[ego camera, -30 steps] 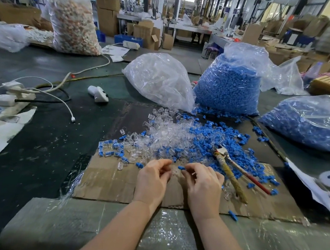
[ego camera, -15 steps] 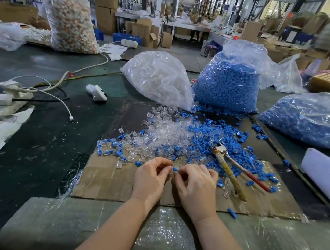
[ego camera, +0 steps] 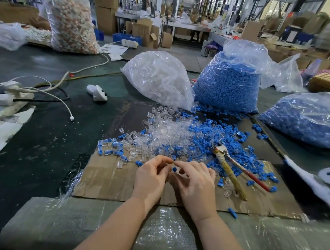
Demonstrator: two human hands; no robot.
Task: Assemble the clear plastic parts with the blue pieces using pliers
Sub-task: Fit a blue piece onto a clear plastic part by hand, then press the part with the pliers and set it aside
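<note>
Small blue piece (ego camera: 174, 169) (between fingertips).

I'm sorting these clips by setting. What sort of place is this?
Most likely a factory assembly floor. Big plastic sacks of blue pieces and clear parts sit on the workbench, cardboard cartons are stacked behind, and more work tables run down a long hall.

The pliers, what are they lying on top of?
The pliers lie on the cardboard, their head on loose blue pieces and clear parts. Whatever sits directly under the handles is covered.
</note>
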